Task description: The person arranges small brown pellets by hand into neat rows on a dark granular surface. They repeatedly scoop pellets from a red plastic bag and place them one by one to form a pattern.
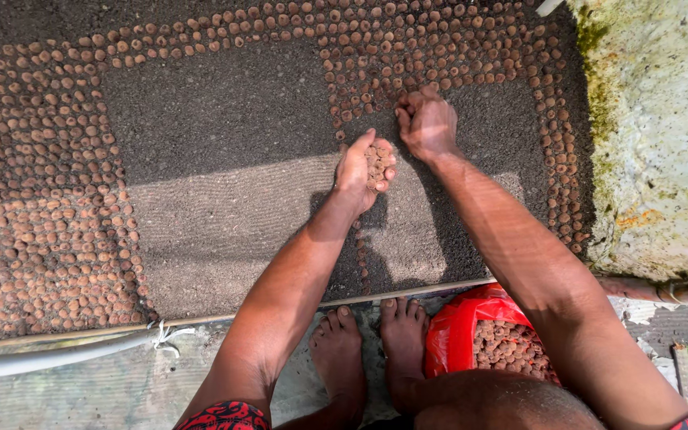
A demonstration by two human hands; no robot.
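Note:
My left hand (364,169) is cupped around a handful of small round brown nuts (377,163), held just above a bed of dark soil (216,159). My right hand (428,123) is closed with its fingertips down at a row of nuts (360,87) set in the soil, a little beyond the left hand. Rows of the same nuts cover the left part of the bed (33,207) and run along its far and right edges.
A red bag (459,322) with more brown nuts sits by my bare feet (368,342) at the bed's near edge. A thin rail and a white pipe (57,354) run along that edge. A mossy pale wall (662,135) stands at the right.

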